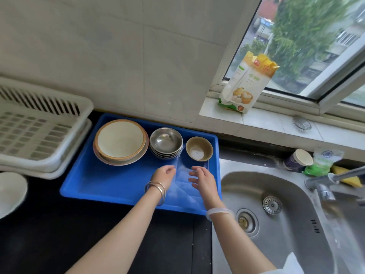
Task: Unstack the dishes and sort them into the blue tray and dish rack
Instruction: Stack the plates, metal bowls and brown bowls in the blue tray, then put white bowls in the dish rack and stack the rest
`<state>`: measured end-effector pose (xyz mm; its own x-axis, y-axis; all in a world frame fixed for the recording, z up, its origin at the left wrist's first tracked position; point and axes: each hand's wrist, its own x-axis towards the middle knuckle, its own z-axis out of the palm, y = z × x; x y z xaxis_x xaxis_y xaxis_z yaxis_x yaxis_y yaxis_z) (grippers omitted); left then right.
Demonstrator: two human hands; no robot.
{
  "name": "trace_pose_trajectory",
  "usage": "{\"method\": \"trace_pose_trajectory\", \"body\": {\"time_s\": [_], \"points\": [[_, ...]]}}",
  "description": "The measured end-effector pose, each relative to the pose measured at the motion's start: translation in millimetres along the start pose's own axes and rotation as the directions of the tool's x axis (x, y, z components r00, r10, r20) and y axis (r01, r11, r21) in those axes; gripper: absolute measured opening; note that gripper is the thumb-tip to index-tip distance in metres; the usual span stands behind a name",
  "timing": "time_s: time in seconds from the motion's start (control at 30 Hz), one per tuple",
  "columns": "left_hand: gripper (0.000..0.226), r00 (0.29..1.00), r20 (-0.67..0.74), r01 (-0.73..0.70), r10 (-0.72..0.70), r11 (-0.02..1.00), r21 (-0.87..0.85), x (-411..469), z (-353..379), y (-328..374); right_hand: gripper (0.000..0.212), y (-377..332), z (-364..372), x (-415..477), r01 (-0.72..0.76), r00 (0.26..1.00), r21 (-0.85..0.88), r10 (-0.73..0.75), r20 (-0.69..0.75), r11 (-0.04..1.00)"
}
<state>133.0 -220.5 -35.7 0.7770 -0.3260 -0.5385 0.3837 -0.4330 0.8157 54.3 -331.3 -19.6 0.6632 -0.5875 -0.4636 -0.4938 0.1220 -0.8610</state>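
Head view: clear container (pixel 182 173) between left hand (pixel 165 175), right hand (pixel 202 179); blue tray (pixel 110 180) beneath.

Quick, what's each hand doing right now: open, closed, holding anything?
Left hand: pinching the clear container by its edge.
Right hand: open, straight fingers against the same container.

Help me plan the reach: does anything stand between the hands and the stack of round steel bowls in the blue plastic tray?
Yes, partly. A clear see-through item lies between the left hand and right hand, just before the stack of round steel bowls and the tan ceramic bowl.
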Motion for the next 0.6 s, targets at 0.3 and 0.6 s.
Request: {"method": "trace_pose_trajectory", "body": {"time_s": [0.3, 0.6], "points": [[0.030, 0.901, -0.418, -0.085, 0.116, 0.992, 0.092, -106.6, -119.1, -70.6, 0.019, 9.8, 112.0, -81.4, 0.226, 0.928, -0.268, -0.122, 0.353, 0.937], [0.039, 0.509, -0.860, 0.064, -0.009, 0.998, 0.028, -164.8, -235.0, -164.2, 0.036, 10.0, 286.2, -122.7, 0.374, 0.767, -0.450, 0.002, 0.642, 0.810]]}}
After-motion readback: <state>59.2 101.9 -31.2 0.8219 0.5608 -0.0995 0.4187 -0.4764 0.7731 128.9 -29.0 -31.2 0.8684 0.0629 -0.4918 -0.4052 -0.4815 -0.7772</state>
